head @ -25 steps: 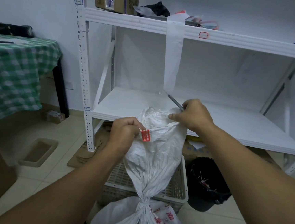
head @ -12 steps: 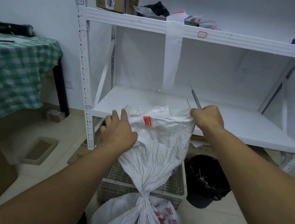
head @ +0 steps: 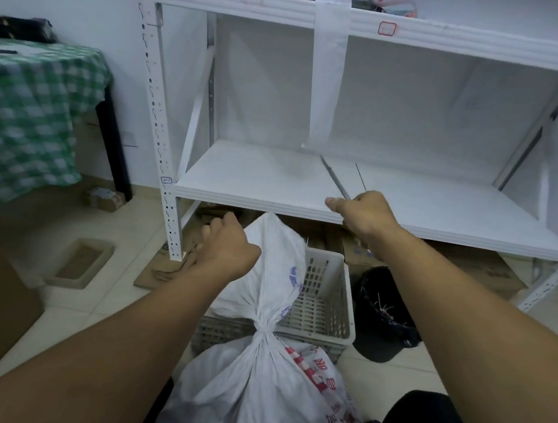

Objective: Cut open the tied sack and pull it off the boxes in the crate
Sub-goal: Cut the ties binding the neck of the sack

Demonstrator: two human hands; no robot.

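1. Right hand [head: 362, 212]: fist clamped round a thin grey blade [head: 336, 179], its tip pointing up and away towards the shelf [head: 256, 182].
2. Left hand [head: 225, 245]: lies against the sack's loose top; whether its fingers pinch the cloth cannot be told.
3. Sack [head: 255, 394]: white woven plastic, crinkled, printed in red. Its long axis runs from the bulging body through the knot [head: 262, 331] up to the slack neck. The knot lies below both hands, with the left hand nearer.
4. Crate [head: 327, 300]: white perforated plastic, just behind the knot; the boxes are hidden.
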